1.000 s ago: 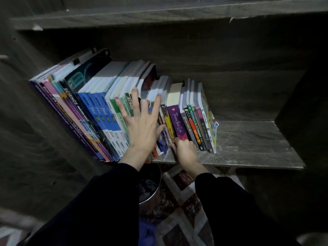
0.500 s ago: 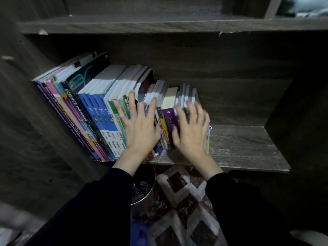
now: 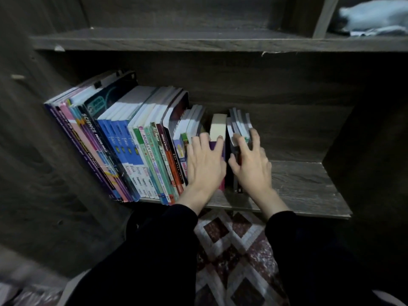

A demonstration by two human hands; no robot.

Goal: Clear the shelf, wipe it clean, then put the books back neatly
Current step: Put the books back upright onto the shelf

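A row of books (image 3: 123,146) stands on the dark wooden shelf (image 3: 304,186), leaning left against the side panel. My left hand (image 3: 205,166) presses flat on the spines near the row's right end, its fingertips on a purple book with a cream page block (image 3: 217,129). A narrow gap separates that book from a small group of thin books (image 3: 239,122) at the far right. My right hand (image 3: 251,166) grips this group, thumb in the gap and fingers over the spines and right side.
The shelf board to the right of the books is bare up to the right side panel (image 3: 364,151). An upper shelf (image 3: 176,40) hangs close above, with a pale blue cloth (image 3: 371,16) at its far right. A patterned rug (image 3: 231,250) lies below.
My left hand slid right from the blue and green books to the purple one. My right hand closed round the thin end books, and a gap opened beside them.
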